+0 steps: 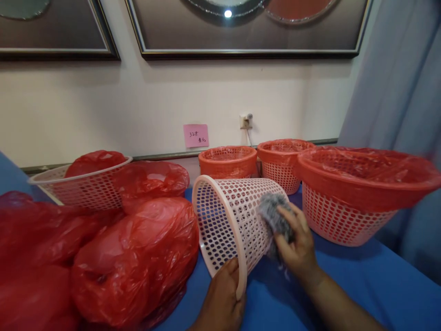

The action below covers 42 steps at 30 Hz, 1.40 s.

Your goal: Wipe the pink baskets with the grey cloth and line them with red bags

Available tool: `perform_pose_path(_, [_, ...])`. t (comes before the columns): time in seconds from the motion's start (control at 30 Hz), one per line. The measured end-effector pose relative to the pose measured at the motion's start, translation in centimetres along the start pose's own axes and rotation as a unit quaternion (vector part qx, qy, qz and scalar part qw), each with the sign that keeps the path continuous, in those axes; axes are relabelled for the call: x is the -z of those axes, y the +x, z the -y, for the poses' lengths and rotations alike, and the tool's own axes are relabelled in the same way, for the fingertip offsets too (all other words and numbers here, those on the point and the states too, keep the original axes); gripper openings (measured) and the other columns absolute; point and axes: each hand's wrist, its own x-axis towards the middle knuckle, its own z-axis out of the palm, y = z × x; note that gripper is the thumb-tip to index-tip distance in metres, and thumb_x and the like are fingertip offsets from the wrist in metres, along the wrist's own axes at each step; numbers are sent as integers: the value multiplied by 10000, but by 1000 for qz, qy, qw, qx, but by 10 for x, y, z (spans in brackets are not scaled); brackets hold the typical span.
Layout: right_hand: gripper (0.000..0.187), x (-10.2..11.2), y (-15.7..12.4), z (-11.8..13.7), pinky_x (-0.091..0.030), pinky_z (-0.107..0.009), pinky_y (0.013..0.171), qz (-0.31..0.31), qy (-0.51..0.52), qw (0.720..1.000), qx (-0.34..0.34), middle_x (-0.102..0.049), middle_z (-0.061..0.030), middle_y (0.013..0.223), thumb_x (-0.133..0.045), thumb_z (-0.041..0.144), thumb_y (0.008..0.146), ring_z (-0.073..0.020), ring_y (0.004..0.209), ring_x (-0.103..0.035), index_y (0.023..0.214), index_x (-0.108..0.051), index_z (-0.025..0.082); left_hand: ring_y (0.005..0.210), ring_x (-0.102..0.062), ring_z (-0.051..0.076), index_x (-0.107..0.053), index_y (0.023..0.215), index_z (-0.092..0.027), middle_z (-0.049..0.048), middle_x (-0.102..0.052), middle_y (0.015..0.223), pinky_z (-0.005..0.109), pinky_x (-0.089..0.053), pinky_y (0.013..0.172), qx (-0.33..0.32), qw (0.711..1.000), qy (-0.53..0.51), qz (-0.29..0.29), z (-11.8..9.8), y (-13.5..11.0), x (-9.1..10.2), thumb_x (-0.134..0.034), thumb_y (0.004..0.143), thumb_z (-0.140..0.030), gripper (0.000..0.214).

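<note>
A white perforated plastic basket lies on its side on the blue table, its mouth facing left and toward me. My left hand grips the lower rim of the basket, fingers curled over the edge. My right hand presses a grey cloth against the basket's outer wall near its base, fingers closed on the cloth.
Three baskets lined with red bags stand behind and right: one, another, a large one. Crumpled red plastic bags pile up at left, beside an upturned white basket. A wall and a grey curtain close the back.
</note>
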Motion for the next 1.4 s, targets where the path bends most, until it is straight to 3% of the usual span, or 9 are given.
perform_pose_path(0.13, [561, 2, 26, -54, -464, -578, 1099, -67, 34, 948, -310, -682, -129, 1257, -663, 384, 784, -328, 1187, -644, 1311, -655, 195, 1226, -643, 299, -629, 1396, -270, 91, -682, 1357, 465, -525, 1099, 26, 998, 12, 48, 6, -1, -2, -542, 752, -5, 701])
perform_pose_path(0.2, [602, 3, 29, -60, -502, -557, 1057, -79, 62, 929, -355, -709, -124, 1206, -669, 401, 774, -314, 1124, -672, 1333, -635, 181, 1190, -661, 305, -675, 1338, -246, 111, -701, 1307, 459, -547, 1065, 36, 997, 26, 61, 7, 0, -4, -542, 736, -5, 661])
perform_pose_path(0.37, [545, 5, 6, -4, -473, -543, 1103, -32, -6, 999, -19, -537, -122, 1447, -643, 210, 800, -322, 1337, -558, 1343, -626, 260, 1153, -678, 302, -710, 1289, -251, 103, -728, 1252, 427, -558, 1037, 33, 997, 23, 68, 6, 2, -3, -573, 723, -36, 621])
perform_pose_path(0.47, [693, 11, -7, 32, -586, -493, 968, 56, 30, 982, 179, -484, -116, 1499, -622, 113, 758, -322, 1285, -603, 1422, -556, 299, 1110, -694, 307, -688, 1311, -284, 80, -741, 1216, 412, -574, 1003, 42, 997, 15, 63, 1, 2, 1, -622, 738, -104, 604])
perform_pose_path(0.67, [722, 17, -3, 48, -637, -407, 852, 109, 66, 959, 254, -523, -116, 1440, -579, 121, 743, -269, 1158, -663, 1452, -524, 244, 1187, -672, 323, -479, 1508, -241, 127, -686, 1334, 415, -580, 988, -27, 999, -24, -27, 0, -6, 4, -623, 881, -224, 643])
perform_pose_path(0.8, [698, 11, -8, 43, -621, -389, 888, 126, 68, 951, 275, -477, -109, 1486, -572, 123, 740, -259, 1209, -636, 1429, -549, 236, 1026, -733, 286, -597, 1406, -235, 113, -740, 1228, 343, -616, 838, -54, 995, -67, -58, 3, -10, 4, -531, 984, -276, 428])
perform_pose_path(0.97, [537, 4, 2, -4, -502, -517, 1074, -5, -6, 1000, 12, -591, -111, 1388, -613, 188, 792, -303, 1278, -602, 1323, -640, 260, 1106, -721, 265, -602, 1413, -260, 92, -732, 1264, 376, -570, 1011, -13, 996, -44, -83, -2, -7, 7, -493, 1015, -212, 415])
perform_pose_path(1.13, [559, 5, 27, -54, -490, -523, 1074, -92, 29, 944, -317, -719, -114, 1203, -669, 401, 778, -299, 1132, -670, 1292, -665, 180, 1138, -703, 258, -568, 1435, -273, 91, -717, 1288, 368, -578, 1004, -43, 998, -23, -37, -7, -5, 6, -504, 982, -159, 472])
perform_pose_path(1.4, [618, 4, -9, 27, -505, -501, 1088, 28, 11, 995, 94, -464, -112, 1502, -607, 122, 822, -303, 1368, -526, 1418, -556, 278, 1179, -666, 287, -551, 1443, -241, 116, -675, 1340, 430, -553, 1046, -34, 999, 7, 16, -1, -4, -1, -547, 824, -76, 641])
